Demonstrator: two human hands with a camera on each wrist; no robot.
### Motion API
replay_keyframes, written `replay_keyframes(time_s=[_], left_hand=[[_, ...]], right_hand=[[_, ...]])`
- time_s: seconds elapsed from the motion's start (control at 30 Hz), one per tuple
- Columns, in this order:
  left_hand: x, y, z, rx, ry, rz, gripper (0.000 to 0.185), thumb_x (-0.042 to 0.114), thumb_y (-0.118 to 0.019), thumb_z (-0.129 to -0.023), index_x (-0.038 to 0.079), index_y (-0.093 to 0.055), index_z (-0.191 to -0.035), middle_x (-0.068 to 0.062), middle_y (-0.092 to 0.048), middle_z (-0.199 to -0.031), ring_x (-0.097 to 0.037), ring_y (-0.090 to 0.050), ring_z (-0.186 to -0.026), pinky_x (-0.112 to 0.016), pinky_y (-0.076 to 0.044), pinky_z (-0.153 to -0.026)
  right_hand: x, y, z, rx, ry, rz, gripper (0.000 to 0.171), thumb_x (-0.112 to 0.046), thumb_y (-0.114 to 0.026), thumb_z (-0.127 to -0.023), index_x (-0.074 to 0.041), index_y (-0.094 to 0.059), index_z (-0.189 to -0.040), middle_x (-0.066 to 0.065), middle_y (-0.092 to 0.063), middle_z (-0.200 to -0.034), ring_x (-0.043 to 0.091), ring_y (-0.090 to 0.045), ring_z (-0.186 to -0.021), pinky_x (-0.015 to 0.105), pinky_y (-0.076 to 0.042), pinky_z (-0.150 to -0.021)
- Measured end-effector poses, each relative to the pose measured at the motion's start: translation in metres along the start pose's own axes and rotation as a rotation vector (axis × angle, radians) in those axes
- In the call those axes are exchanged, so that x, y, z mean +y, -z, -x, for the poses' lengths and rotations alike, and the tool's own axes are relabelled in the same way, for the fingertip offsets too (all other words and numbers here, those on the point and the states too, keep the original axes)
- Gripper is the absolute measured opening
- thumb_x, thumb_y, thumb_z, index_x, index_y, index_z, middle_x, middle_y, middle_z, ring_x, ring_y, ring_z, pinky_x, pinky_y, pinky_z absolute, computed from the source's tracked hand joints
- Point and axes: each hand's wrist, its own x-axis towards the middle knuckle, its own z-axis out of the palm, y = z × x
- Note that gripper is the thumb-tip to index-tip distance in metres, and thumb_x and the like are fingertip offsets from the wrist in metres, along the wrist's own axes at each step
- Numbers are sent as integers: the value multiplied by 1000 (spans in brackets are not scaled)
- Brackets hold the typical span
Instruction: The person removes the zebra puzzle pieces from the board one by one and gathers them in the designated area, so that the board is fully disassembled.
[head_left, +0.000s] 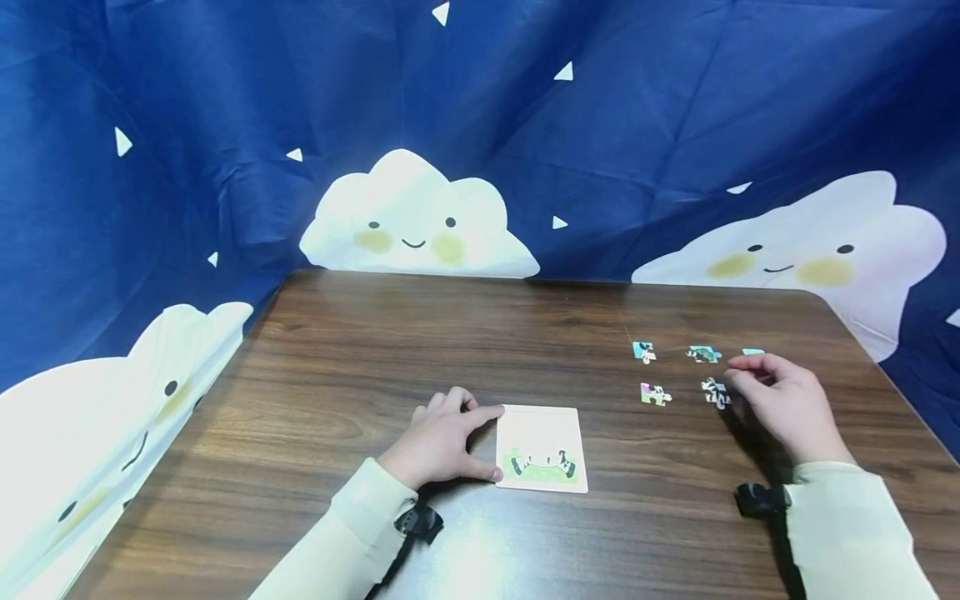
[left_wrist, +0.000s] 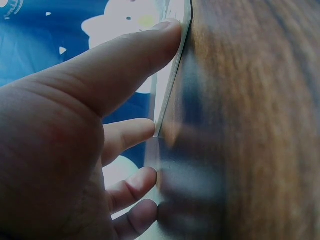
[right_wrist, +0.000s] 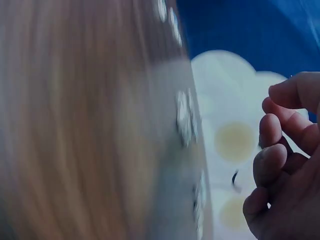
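Observation:
A square white puzzle board (head_left: 542, 450) lies flat on the table, with a green strip and black-and-white shapes printed along its bottom. My left hand (head_left: 450, 442) rests at its left side, thumb at the lower corner and index finger at the upper one. In the left wrist view the thumb (left_wrist: 140, 52) touches the board's edge (left_wrist: 172, 75). To the right, my right hand (head_left: 787, 404) hovers beside several jigsaw pieces, its fingers loosely bent. Nearest are a black-and-white piece (head_left: 716, 393) and a partly covered blue piece (head_left: 752, 351). Nothing shows between the fingers (right_wrist: 272, 160) in the right wrist view.
Farther left among the loose pieces lie a green and pink one (head_left: 656, 394), a blue and white one (head_left: 643, 352) and a teal one (head_left: 703, 354). The brown wooden table (head_left: 337, 350) meets a blue cloth (head_left: 480, 108) with clouds behind it.

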Motion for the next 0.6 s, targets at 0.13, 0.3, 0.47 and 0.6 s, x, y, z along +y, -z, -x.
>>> replay_keyframes(time_s=[0.13,0.3,0.47,0.6], left_hand=[[0,0,0,0,-2,0,84,68,-68,-64,39,-42,-138,6,-38,-115,-16,-34,-93,-36,-28,-73],[-1,0,0,8,-5,-3,84,68,-68,-63,39,-42,-138,7,-38,-115,-16,-34,-94,-36,-28,-73],[-1,-1,0,8,-4,-10,84,69,-68,-63,39,-42,-138,7,-38,-114,-16,-34,-93,-36,-28,-73],[-1,-1,-1,9,-3,-8,84,69,-68,-63,39,-42,-138,7,-38,-114,-16,-34,-93,-36,-28,-72]], right_hand=[[-18,-8,1,-10,89,6,26,-28,-60,-89,-6,-66,-101,10,-62,-88,3,-46,-70,23,-35,-64],[-40,-17,6,-21,165,-13,21,-24,-62,-87,-8,-66,-100,6,-61,-86,4,-46,-71,21,-35,-65],[-64,-30,13,-58,223,-28,17,-23,-64,-86,-12,-66,-99,2,-59,-82,8,-48,-70,22,-36,-63],[-76,-45,18,-87,271,-23,14,-19,-65,-85,-12,-67,-97,-2,-58,-81,10,-48,-70,22,-37,-62]])
